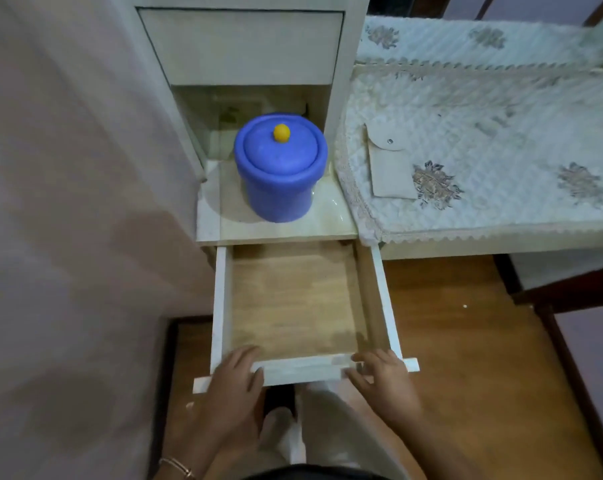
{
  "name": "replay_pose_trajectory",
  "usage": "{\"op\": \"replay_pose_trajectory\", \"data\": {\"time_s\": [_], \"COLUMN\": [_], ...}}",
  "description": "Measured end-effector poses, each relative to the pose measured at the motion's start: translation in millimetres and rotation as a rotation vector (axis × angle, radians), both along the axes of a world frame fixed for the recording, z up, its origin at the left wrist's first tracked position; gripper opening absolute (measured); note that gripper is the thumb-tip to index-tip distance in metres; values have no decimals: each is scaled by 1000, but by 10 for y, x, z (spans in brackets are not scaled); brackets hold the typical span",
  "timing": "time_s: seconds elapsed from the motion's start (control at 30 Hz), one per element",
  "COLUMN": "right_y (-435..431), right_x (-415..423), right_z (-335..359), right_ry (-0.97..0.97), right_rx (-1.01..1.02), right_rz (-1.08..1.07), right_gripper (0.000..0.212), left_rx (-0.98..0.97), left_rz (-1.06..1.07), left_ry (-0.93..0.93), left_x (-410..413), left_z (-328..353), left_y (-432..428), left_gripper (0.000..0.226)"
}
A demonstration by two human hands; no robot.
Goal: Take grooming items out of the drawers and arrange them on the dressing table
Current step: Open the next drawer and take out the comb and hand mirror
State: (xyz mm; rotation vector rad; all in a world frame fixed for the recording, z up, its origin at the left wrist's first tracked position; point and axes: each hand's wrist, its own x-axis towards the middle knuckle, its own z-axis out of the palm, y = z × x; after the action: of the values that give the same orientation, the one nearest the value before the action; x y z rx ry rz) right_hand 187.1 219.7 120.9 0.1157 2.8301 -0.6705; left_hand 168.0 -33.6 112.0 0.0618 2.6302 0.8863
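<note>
**Both grips on the front of the open drawer**

Nearest, at the bottom edge: a thin bracelet [177,465] on the left wrist.

Just beyond, left grip [236,375] closed round the left end of the drawer [303,370] front. Fingers hooked over the top edge, thumb against the outer face. Right grip [383,379] closed the same way round the right end of that front panel, fingers over the top edge, thumb lower on the face.

Drawer pulled well out toward the camera from under the desk [224,226]. White sides, pale wooden bottom in plain view. Below and to the right of it, brown wooden floor [466,341]. To the left, a plain pinkish wall [68,168].

Farther on, standing on the glossy desk top directly beyond the drawer: a blue tub [281,181], upright, lid on, with a yellow knob [281,132] at the lid's centre.

To the right of the tub, a quilted floral cover [501,133] with a lace edge, spread over the adjoining surface. Lying flat on its near-left part, a small beige pouch [386,168], snap flap shut, near the tub but not touching it.

Farthest, above the recess behind the tub: a flat cream panel [241,43], flush in its frame. Drawer or door, cannot tell.
</note>
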Motion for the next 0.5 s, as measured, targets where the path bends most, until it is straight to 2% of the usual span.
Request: {"op": "replay_pose_trajectory", "data": {"time_s": [0.07,0.17,0.3,0.5], "right_y": [14,-5,-51,3], "right_x": [127,138,64,-271], "right_z": [0,-7,-32,-30], "right_ry": [15,23,10,67], "right_rx": [2,61,141,176], "right_rz": [7,31,20,51], "right_gripper": [31,26,20,32], "left_rx": [-5,-28,-38,-55], "left_rz": [-67,-159,-209,-168], "left_ry": [-5,-71,-50,20], "left_x": [89,88,22,-248], "left_z": [4,41,14,-12], "left_y": [-21,-91,-138,-110], "left_gripper": [65,73,39,35]}}
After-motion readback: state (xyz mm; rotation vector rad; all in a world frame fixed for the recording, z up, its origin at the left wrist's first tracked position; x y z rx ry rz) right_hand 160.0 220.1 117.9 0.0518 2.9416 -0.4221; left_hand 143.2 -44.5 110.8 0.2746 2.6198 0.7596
